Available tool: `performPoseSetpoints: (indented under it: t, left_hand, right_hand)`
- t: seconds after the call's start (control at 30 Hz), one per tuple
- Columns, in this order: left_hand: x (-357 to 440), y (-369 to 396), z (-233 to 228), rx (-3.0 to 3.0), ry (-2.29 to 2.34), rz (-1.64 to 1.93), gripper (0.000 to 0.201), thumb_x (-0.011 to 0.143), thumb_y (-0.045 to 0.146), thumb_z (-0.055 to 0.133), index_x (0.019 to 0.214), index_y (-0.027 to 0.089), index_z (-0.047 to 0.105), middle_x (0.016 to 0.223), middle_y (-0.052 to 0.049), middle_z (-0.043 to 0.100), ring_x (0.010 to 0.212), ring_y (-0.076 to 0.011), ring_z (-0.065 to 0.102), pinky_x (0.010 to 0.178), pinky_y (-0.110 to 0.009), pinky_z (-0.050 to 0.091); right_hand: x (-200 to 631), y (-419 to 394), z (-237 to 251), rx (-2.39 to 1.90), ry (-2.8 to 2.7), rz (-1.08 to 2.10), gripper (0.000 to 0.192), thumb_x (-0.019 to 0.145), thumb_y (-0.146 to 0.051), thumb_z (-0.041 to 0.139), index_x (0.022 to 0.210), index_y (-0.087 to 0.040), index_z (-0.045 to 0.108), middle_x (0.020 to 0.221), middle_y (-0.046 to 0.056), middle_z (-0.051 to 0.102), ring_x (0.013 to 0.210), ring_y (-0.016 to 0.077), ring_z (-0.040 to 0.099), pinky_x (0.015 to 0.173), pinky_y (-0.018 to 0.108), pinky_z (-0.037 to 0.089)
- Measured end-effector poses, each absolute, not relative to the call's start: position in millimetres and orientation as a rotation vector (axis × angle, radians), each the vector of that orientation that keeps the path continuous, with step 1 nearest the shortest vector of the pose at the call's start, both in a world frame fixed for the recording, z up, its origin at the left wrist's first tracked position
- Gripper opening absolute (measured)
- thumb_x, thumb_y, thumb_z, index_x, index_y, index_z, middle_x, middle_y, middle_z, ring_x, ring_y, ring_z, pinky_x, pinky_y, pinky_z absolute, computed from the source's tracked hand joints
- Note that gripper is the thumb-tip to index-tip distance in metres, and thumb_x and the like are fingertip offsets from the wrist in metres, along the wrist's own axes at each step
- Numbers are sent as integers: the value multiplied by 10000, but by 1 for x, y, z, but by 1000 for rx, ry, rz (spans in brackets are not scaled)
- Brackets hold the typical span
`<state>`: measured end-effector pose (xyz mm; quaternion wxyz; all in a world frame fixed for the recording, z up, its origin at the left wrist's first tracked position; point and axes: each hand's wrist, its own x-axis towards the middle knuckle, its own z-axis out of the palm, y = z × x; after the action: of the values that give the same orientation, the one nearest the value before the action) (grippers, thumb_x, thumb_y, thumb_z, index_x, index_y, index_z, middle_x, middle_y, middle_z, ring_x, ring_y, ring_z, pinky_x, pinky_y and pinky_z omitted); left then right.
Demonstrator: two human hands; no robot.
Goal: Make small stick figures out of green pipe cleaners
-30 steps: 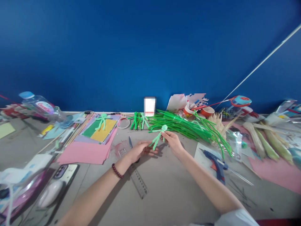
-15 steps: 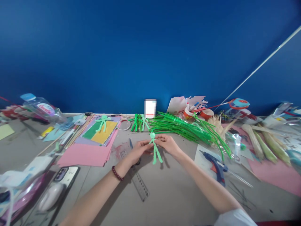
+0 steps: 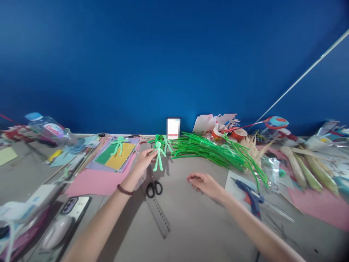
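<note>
Pinched in my left hand point(image 3: 144, 162) is a pale green pipe-cleaner figure point(image 3: 158, 157), held upright by its side with its legs hanging down. Behind it, against the wall, stand other green pipe-cleaner figures point(image 3: 167, 145), partly hidden by the held one. My right hand point(image 3: 205, 185) hovers over the grey table with nothing in it, its fingers loosely bent and slightly apart. Black-handled scissors point(image 3: 154, 189) and a clear ruler point(image 3: 159, 214) lie below my left hand. A bundle of green pipe cleaners point(image 3: 207, 147) lies beyond my right hand.
A blue glue gun point(image 3: 252, 198) lies right of my right hand. Pink paper point(image 3: 94, 182) with a pale green figure point(image 3: 118, 145) on coloured sheets is at left. A phone point(image 3: 76, 207), a white mouse point(image 3: 57, 233) and a plastic bottle point(image 3: 47, 125) sit further left. Corn husks point(image 3: 308, 167) are at right.
My left hand has carried the pale green figure left and back toward the standing figures. My right hand has let go and drawn back toward me and right. The scissors' handles are now uncovered.
</note>
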<state>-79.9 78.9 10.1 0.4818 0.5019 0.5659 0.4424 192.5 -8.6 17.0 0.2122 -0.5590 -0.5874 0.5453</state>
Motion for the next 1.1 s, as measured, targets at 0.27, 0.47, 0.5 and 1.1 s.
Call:
performPoseSetpoints:
  t: [0.27,0.47,0.5,1.1]
  left_hand:
    - [-80,152,-8,1327,1551,1043,444,655,532,646,834,127,679,785,-89,693,657,-191,639,549,-273,513]
    - [-68,174,-10,1486,1649,1045,326,730,409,604,882,127,668,887,-110,696,673,-187,639,536,-262,490]
    - [-66,174,-9,1526,1665,1053,310,735,391,601,899,136,665,934,-112,691,703,-190,638,559,-265,488]
    - [-22,86,6,2309,1538,646,214,837,315,483,883,207,662,783,-43,639,671,-159,555,578,-242,332]
  right_hand:
    - [214,-50,-5,-1497,-1645,1544,302,821,-436,498,912,-177,623,743,28,611,621,121,524,566,230,401]
    - [224,-62,-10,-1535,-1625,1543,331,819,-462,487,910,-176,626,796,44,638,665,142,560,597,243,426]
    - [224,-60,-8,-1542,-1633,1533,325,817,-458,491,906,-177,628,793,44,641,665,146,562,593,245,427]
    - [179,93,32,-1619,-2131,612,163,796,-205,531,902,-177,652,876,54,670,799,175,594,686,251,401]
